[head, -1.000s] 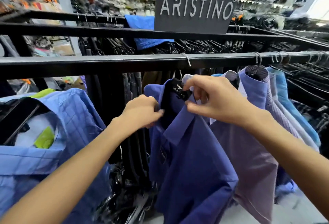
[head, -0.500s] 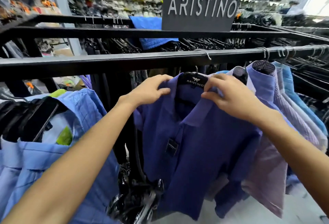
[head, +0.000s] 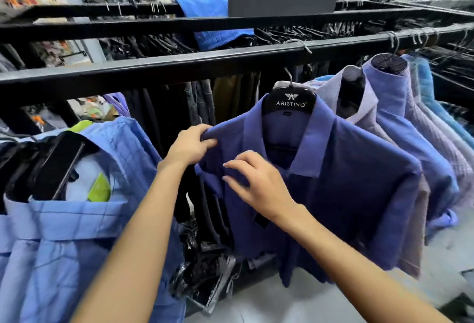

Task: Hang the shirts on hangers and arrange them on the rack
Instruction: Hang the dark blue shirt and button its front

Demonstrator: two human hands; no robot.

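R hand dropped to shirt shoulder, L hand pinching.

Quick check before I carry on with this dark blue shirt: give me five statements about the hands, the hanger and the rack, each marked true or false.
1. The dark blue shirt is on a black hanger printed ARISTINO. True.
2. The left hand grips the shirt's shoulder edge. True.
3. The right hand holds the hanger's hook. False: its fingers are spread over the shirt front, below the collar.
4. The hanger's hook is over the front rail. True, as far as the view shows.
5. The shirts hanging to the right of it are red. False: they are blue and lilac.
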